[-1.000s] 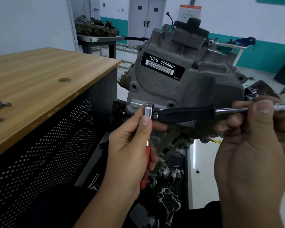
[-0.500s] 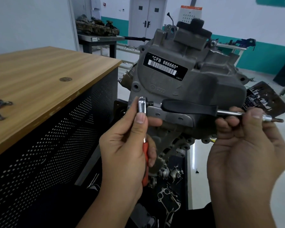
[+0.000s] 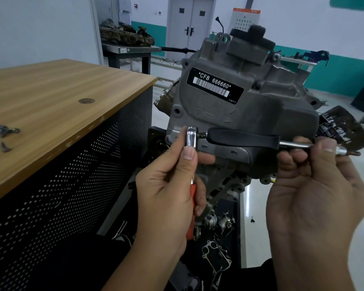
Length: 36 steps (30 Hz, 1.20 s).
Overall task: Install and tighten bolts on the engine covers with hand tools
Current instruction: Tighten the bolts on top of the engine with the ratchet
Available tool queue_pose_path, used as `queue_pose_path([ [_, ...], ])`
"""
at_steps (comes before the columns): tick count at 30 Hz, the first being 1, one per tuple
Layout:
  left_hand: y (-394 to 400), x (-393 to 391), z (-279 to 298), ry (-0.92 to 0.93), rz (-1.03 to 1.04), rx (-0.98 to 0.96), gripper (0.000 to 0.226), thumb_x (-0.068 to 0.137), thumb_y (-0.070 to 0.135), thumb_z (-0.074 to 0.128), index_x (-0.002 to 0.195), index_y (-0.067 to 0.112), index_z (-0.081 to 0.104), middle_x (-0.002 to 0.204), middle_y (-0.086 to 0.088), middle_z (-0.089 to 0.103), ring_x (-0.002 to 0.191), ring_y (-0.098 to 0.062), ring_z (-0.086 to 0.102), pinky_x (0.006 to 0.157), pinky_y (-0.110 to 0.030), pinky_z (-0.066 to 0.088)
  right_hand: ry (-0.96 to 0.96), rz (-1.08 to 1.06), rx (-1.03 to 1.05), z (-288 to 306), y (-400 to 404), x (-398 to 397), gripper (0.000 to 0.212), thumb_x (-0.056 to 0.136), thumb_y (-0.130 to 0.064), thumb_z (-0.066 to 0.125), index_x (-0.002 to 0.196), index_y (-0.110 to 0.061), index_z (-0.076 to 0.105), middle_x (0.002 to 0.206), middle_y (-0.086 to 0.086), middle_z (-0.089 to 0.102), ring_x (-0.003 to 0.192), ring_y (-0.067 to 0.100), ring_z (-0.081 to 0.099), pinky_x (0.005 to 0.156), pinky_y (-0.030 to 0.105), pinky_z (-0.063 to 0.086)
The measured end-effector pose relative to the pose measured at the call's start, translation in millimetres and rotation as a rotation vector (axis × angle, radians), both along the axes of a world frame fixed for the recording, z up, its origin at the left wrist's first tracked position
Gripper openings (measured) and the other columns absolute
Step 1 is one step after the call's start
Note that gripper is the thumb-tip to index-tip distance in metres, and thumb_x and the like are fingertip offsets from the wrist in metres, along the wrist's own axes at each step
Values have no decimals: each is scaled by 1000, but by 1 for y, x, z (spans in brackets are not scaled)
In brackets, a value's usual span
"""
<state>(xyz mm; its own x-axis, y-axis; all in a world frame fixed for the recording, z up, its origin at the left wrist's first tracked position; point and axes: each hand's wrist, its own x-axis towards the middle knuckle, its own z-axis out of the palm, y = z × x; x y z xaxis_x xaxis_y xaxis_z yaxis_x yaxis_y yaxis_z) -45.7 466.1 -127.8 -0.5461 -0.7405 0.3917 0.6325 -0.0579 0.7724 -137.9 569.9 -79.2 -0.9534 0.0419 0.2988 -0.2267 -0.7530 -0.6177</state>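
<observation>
Nearest us, our left hand point(image 3: 168, 185) grips a red-handled ratchet point(image 3: 191, 141) upright, thumb pressed against its chrome head. Our right hand point(image 3: 315, 185) pinches the metal shaft of a black-handled driver point(image 3: 243, 140) lying level, its butt end joined to the ratchet head on the left and its bit pointing right, out past our fingers.

Change over the last second: both hands have drawn slightly away from us and lowered, and the driver handle, level before, now dips a little to the right. It looks as if we are fitting the two tools together, not yet turning anything.

Just beyond the tools, the grey engine cover point(image 3: 240, 106) stands tilted on its stand, barcode plate up. The bracket point(image 3: 225, 150) along its lower edge shows bolt holes; whether bolts sit in them we cannot tell. So bolt work seems still ahead: the bit has yet to meet a fastener.

Left, a wooden bench point(image 3: 51, 97) with loose small parts point(image 3: 3, 130). Below, gaskets and fittings lie scattered.
</observation>
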Motion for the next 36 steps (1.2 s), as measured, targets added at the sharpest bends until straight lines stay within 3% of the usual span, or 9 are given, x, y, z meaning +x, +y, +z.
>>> queue_pose_path([
  [13,-5,4,0,-20,28,-65,35,97,31,60,129,23,70,93,-12,74,40,-15,44,42,-24,40,114,29,46,1,3,-1,15,105,-8,52,93,-11,61,82,6,69,61,8,59,62,22,55],
  [17,-6,4,-1,-18,62,-139,33,99,29,59,131,31,69,92,-10,74,41,-16,46,43,-24,41,65,9,49,2,4,-1,17,104,-10,54,89,-12,60,78,4,70,59,7,59,61,21,55],
  [23,0,5,-2,22,130,-252,39,101,31,58,140,27,61,93,-7,75,43,-9,51,43,-21,42,-51,-1,11,3,4,1,18,101,-14,61,84,-11,62,74,5,68,56,6,59,59,18,55],
  [30,-6,7,-2,-7,187,-330,40,103,28,56,143,22,59,88,-3,73,42,-10,53,41,-21,43,17,11,28,7,4,7,18,102,-16,59,84,-13,59,74,4,69,56,6,59,58,19,54],
  [33,-6,8,-2,-18,204,-332,34,102,26,56,134,29,68,84,-7,72,39,-12,53,38,-23,43,74,23,41,8,4,9,17,103,-15,58,86,-13,58,76,6,69,57,7,59,58,21,54],
  [36,-1,10,1,-19,141,-212,24,102,35,56,97,31,80,70,-13,70,36,-16,54,38,-25,44,134,39,60,7,5,8,17,103,-13,57,86,-13,60,81,8,69,58,8,59,58,22,55],
])
